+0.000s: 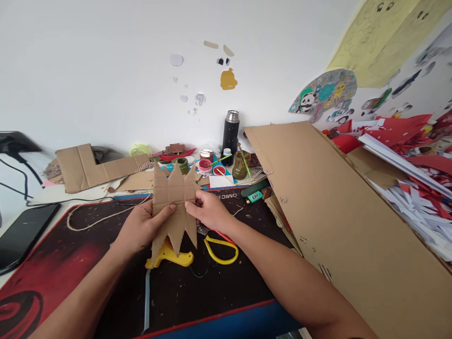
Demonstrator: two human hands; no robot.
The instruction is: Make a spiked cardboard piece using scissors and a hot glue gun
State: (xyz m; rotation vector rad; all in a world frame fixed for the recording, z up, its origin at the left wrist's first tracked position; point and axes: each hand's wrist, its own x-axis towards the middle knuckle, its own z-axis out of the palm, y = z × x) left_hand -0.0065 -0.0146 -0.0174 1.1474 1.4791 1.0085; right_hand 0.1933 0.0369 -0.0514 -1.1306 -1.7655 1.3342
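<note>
Between my two hands is a piece of cardboard [175,188] with jagged points along its top and bottom edges and a crease across its middle. My left hand [143,223] grips its left side, thumb flat on the front. On the right side, my right hand [208,209] pinches the edge near the crease. Partly hidden below the cardboard lies a yellow glue gun [176,257], with a pale bluish stick [147,301] reaching down from it. Beside it are scissors [226,262] with yellow and red handles, their blades mostly hidden.
A large cardboard sheet [339,202] leans along the right, near red and white paper scraps [413,197]. At the back stand a black thermos [230,134], paint jars [205,165] and an L-shaped cardboard piece [79,169]. A phone [26,235] and string [92,226] lie left on the dark mat [219,301].
</note>
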